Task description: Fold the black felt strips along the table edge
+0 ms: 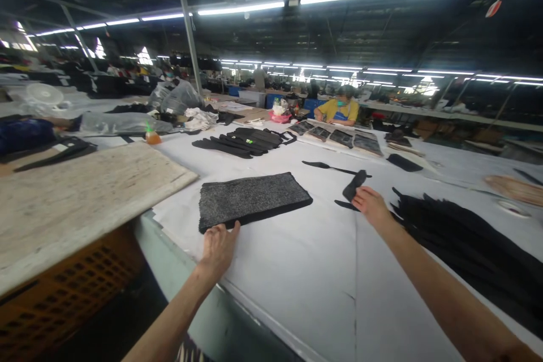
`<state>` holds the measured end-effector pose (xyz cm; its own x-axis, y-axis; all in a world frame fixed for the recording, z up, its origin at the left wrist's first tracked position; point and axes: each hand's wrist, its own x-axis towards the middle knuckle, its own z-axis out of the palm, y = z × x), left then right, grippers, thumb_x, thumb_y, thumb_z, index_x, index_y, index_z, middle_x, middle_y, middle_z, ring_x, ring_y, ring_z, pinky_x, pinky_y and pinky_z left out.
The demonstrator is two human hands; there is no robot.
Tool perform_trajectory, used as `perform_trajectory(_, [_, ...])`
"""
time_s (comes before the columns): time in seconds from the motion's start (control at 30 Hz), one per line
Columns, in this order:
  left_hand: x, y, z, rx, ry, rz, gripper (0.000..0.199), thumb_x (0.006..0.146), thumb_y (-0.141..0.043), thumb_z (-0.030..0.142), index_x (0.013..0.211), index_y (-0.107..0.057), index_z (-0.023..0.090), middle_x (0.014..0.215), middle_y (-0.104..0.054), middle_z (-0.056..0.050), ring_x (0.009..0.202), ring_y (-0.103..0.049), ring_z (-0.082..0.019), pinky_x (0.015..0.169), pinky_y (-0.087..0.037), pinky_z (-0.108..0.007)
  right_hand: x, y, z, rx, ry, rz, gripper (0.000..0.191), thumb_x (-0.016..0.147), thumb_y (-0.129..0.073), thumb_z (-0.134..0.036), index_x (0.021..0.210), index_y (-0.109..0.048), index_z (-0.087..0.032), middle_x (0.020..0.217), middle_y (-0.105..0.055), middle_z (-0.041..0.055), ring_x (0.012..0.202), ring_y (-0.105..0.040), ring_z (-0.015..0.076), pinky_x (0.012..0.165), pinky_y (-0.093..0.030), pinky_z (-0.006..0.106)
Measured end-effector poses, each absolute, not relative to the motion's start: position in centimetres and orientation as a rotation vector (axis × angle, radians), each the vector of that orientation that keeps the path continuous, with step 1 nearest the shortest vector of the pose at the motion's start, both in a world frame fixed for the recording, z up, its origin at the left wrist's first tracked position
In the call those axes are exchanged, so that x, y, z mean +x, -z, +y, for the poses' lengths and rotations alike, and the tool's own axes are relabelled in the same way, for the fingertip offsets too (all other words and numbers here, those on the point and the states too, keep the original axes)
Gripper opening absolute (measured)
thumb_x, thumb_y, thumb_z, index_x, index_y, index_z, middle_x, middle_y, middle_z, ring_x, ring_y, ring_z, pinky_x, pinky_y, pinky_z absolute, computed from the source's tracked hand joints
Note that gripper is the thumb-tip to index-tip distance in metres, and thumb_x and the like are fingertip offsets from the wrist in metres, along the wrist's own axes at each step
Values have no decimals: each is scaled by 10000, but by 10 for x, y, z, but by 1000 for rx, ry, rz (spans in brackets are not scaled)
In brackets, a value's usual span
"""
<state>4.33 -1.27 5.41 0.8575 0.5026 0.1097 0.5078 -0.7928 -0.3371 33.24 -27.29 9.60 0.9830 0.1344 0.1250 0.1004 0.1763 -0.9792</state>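
A dark grey, ribbed-looking fabric panel (254, 198) with a black border along its front lies flat on the white-covered table. My left hand (218, 246) rests at the panel's near left edge, thumb spread away from the fingers, touching the black border. To the right, my right hand (371, 206) pinches a small black fabric piece (354, 185) between thumb and fingers, held up off the table. Beneath and behind it lie narrow black strips (318, 165). A heap of long black fabric pieces (462, 237) spreads beside my right forearm.
Black cut pieces (241, 141) lie fanned out beyond the panel. A pale board (85, 198) sits at left above an orange crate (80, 288). A small bottle (151, 134) and a pink basket (280, 116) stand farther back. A person in yellow (339, 108) sits across the table.
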Motion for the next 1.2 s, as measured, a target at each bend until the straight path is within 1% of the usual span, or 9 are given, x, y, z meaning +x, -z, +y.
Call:
perform_trajectory(0.13, [39, -59, -14, -2734, 50, -800, 607, 769, -352, -68, 1291, -534, 183, 1029, -648, -221, 904, -650, -339, 757, -487, -420, 268, -77, -231, -1491, -163, -396, 224, 639, -673, -361, 691, -573, -167, 605, -541, -12, 590, -534, 139, 619, -481, 276])
perform_trajectory(0.27, [18, -57, -31, -2909, 587, -844, 534, 776, -329, -54, 1217, -576, 121, 1337, -487, -219, 1193, -487, -370, 971, -381, -521, 199, -60, -201, -1783, -16, -804, 163, 834, -486, -298, 730, -553, -191, 655, -523, -13, 623, -480, 134, 620, -407, 242])
perform_trajectory(0.37, [8, -54, -47, -3518, 911, -1165, 318, 902, -372, 235, 1073, -613, 118, 1134, -630, -174, 977, -624, -287, 837, -504, -433, 156, -43, -182, -1956, 195, -1193, 213, 901, -371, -170, 762, -531, -197, 758, -555, 12, 707, -504, 140, 679, -398, 243])
perform_trajectory(0.43, [7, -53, -52, -3894, 1022, -1655, 421, 872, -428, 481, 988, -601, 116, 935, -680, -147, 748, -665, -237, 674, -547, -373, 136, -30, -170, -2006, 312, -1397, 226, 900, -386, -115, 749, -535, -191, 776, -569, 26, 727, -518, 149, 687, -403, 253])
perform_trajectory(0.5, [7, -52, -50, -3937, 1109, -2178, 488, 776, -532, 570, 930, -584, 110, 836, -679, -127, 653, -658, -214, 604, -545, -340, 122, -19, -162, -2035, 419, -1563, 211, 879, -441, -84, 723, -541, -186, 753, -571, 29, 707, -521, 162, 664, -413, 273])
perform_trajectory(0.57, [6, -50, -45, -3835, 1090, -2368, 455, 692, -638, 513, 912, -585, 119, 763, -666, -80, 615, -643, -195, 574, -531, -310, 115, -13, -160, -2029, 477, -1686, 180, 845, -495, -64, 723, -553, -182, 757, -575, 31, 708, -524, 177, 650, -426, 293])
perform_trajectory(0.73, [-3, -49, -37, -3872, 766, -1914, 315, 629, -607, 237, 929, -594, 143, 625, -605, 20, 581, -563, -145, 531, -450, -232, 114, -13, -176, -1966, 306, -1760, 253, 814, -443, 2, 868, -606, -184, 861, -602, 48, 788, -546, 187, 690, -474, 296])
perform_trajectory(0.97, [-6, -47, -48, -3798, 528, -1607, 565, 572, -457, -6, 1105, -555, 152, 788, -603, 12, 638, -544, -112, 596, -433, -206, 129, -18, -182, -1795, -90, -1564, 443, 793, -304, 15, 1059, -595, -187, 1014, -602, 51, 912, -582, 165, 815, -502, 294])
perform_trajectory(1.2, [-2, -50, -41, -3562, 342, -1367, 667, 633, -431, -31, 1271, -486, 156, 823, -654, -18, 757, -595, -168, 725, -450, -257, 130, -36, -150, -1946, -133, -1735, 304, 819, -515, -50, 1083, -594, -179, 1087, -589, 56, 981, -546, 192, 890, -455, 338])
